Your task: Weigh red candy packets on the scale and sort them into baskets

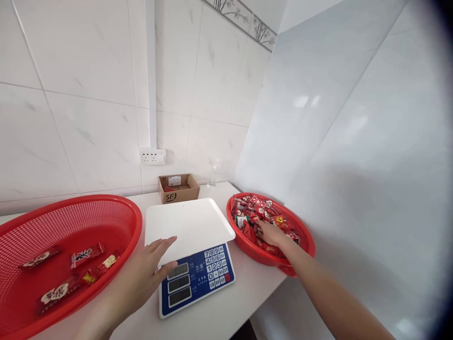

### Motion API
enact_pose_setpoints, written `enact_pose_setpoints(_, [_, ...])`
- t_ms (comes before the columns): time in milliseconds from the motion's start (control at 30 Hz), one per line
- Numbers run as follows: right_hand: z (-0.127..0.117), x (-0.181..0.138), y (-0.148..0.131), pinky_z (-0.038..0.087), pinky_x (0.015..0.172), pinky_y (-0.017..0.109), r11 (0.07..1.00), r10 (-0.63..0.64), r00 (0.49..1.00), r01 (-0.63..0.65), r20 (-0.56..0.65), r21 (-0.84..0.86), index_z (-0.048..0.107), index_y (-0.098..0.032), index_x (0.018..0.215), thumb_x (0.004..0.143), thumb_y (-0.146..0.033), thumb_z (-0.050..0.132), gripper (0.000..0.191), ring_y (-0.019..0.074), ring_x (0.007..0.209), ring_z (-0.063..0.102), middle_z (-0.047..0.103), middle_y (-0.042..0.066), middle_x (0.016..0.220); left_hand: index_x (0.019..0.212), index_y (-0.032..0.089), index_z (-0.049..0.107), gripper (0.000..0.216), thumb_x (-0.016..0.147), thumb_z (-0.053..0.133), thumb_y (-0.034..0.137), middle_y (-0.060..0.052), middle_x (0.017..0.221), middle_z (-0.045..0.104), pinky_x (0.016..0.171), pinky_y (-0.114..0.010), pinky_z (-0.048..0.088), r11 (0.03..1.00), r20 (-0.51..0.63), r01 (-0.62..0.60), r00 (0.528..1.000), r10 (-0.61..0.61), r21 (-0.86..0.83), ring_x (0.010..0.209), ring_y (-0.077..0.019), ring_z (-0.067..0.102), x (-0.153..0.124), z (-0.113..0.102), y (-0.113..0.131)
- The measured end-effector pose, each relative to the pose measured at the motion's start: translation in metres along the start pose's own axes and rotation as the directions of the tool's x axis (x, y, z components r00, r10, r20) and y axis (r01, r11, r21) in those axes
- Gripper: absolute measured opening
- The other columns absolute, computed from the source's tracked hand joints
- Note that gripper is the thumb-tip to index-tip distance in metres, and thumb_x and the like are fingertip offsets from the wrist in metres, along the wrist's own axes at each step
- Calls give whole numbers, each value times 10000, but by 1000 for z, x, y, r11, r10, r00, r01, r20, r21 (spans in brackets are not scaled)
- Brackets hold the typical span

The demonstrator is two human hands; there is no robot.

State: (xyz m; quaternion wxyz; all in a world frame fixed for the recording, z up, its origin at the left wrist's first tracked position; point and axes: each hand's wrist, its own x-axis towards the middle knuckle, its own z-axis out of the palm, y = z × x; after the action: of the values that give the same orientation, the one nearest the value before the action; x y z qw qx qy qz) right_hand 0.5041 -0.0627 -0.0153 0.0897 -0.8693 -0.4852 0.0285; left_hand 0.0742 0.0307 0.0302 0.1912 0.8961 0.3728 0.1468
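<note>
My right hand [269, 233] reaches into the right red basket [307, 238], its fingers down among many red-wrapped snack packets [260, 204]. Its fingertips are partly hidden by the packets, so I cannot tell if one is gripped. Over the left front corner of a digital scale [198, 274] hovers my left hand [157, 262], fingers stretched out and nothing in it. The scale's white weighing plate [189, 224] carries nothing. On the left, a larger red mesh basket [136, 222] holds several scattered red packets [87, 255].
Behind the scale stands a small open cardboard box [182, 194] with something red inside. A clear glass or bottle [213, 175] is at the wall beside it. A socket [153, 156] sits on the tiled wall. The white table's [251, 293] front edge runs below the right basket.
</note>
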Motion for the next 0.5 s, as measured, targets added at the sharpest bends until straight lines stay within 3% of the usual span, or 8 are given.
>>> enact_pose_setpoints(167, [-13, -6, 1, 432, 737, 305, 987, 9, 1000, -10, 5, 158, 646, -203, 923, 685, -240, 609, 243, 199, 761, 618, 688, 36, 850, 1342, 320, 405, 511, 866, 382, 504, -24, 1320, 524, 949, -399, 439, 1000, -12, -6, 1000, 6, -18, 1211, -252, 484, 0, -2, -1])
enact_pose_setpoints(333, [-37, -7, 0, 439, 735, 308, 956, 55, 995, -29, -84, 293, 644, -175, 862, 742, -282, 536, 194, 209, 806, 607, 685, 45, 855, 1345, 319, 400, 511, 870, 373, 504, -19, 1306, 536, 954, -397, 427, 999, -11, -12, 1000, 11, -37, 1196, -247, 496, 1, -3, -1])
enact_pose_setpoints(433, [-51, -9, -18, 452, 729, 310, 934, 73, 987, -16, -146, 356, 628, -166, 909, 786, -318, 485, 242, 212, 834, 609, 678, 57, 904, 1353, 309, 388, 520, 873, 362, 505, -30, 1323, 519, 969, -412, 409, 999, 9, -2, 1000, 2, -34, 1212, -254, 479, 0, -5, 1])
enact_pose_setpoints(500, [-58, -12, -40, 468, 726, 304, 874, 44, 990, 27, -136, 485, 615, -172, 969, 801, -355, 483, 282, 201, 849, 616, 673, 56, 964, 1357, 303, 383, 527, 873, 356, 509, -34, 1333, 509, 975, -419, 402, 1000, 26, 3, 1000, -2, -24, 1224, -259, 466, 0, -6, 2])
